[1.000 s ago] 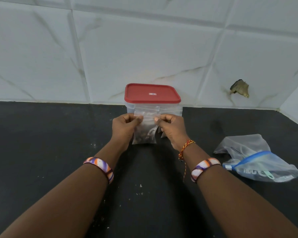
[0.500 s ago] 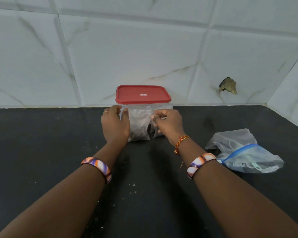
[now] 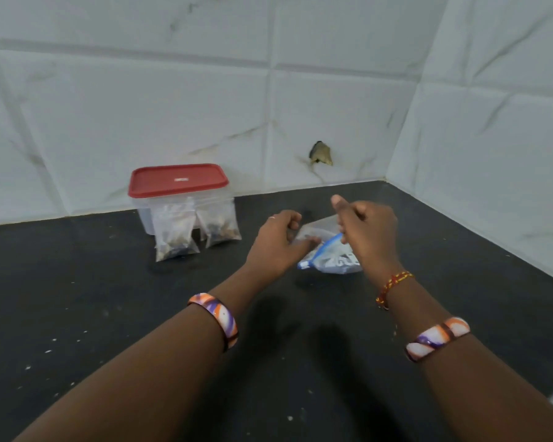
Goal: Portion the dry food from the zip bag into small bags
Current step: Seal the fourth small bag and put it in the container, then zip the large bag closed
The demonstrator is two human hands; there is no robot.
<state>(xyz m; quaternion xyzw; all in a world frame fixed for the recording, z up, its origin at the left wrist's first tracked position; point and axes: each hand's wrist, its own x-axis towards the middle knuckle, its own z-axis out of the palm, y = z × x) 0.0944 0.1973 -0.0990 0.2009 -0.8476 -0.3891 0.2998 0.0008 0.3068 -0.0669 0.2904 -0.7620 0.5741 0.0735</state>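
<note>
I have both hands at the zip bag (image 3: 331,255), which lies on the dark worktop (image 3: 109,314) to the right of the tub (image 3: 179,199) and near the corner of the tiled wall (image 3: 173,90). My left hand (image 3: 276,242) has its fingers curled onto the clear film at the bag's upper left, and I read that grip as a pinch on the plastic. My right hand (image 3: 366,232) sits over the bag's right side with the thumb raised and the fingers bent; motion blur keeps me from saying whether that grip has closed on anything, so I cannot tell.

Two small bags (image 3: 174,232) already hold brown food and stand leaning against the front of the tub (its red lid (image 3: 178,180) is on).

The zip bag looks nearly flat and slack, so I judge it light, limp and slippery, with little left inside. Thin film like this will fold and slide under the fingers instead of lifting as one piece. The blue zip strip (image 3: 324,250) is the stiffest part, so I would take hold there, one hand at each end of the track, and keep the mouth upward so that loose pieces do not spill.
</note>
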